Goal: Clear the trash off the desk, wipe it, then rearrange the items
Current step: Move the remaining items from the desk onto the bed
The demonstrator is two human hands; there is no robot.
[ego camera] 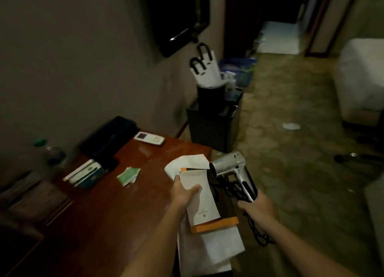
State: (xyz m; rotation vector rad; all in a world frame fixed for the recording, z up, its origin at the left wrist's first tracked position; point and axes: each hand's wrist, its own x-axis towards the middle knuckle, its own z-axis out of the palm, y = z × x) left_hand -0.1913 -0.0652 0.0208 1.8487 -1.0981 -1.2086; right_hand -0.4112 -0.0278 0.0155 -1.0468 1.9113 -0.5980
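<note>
Left hand (186,195) pinches paper stack (204,204), thumb on top, at right edge of worktop (99,210). Right hand (258,207) curled round hair dryer (230,165) handle and cord (255,234), just off that edge. Green packets (127,176) mid-worktop; remote (149,139) at its far end; bin (212,127) on floor beyond.

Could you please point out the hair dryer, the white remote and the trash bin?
hair dryer (229,162): head view, silver barrel.
white remote (149,138): head view, its middle.
trash bin (209,129): head view, front wall.
</note>
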